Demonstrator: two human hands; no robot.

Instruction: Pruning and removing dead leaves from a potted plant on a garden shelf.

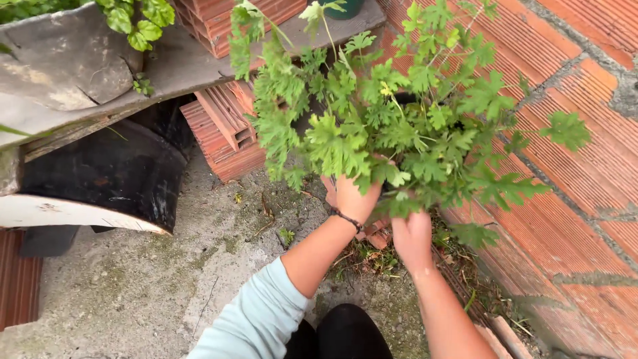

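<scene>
Leafy green plant (399, 119) at 12 o'clock, against brick wall (585, 166). Left hand (355, 199) and right hand (412, 236) buried under foliage; grip cannot be told. Base being grasped, judged; firm two-handed hold needed next.

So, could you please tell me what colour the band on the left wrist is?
The wrist band is dark, near black, seen in the head view.
</scene>
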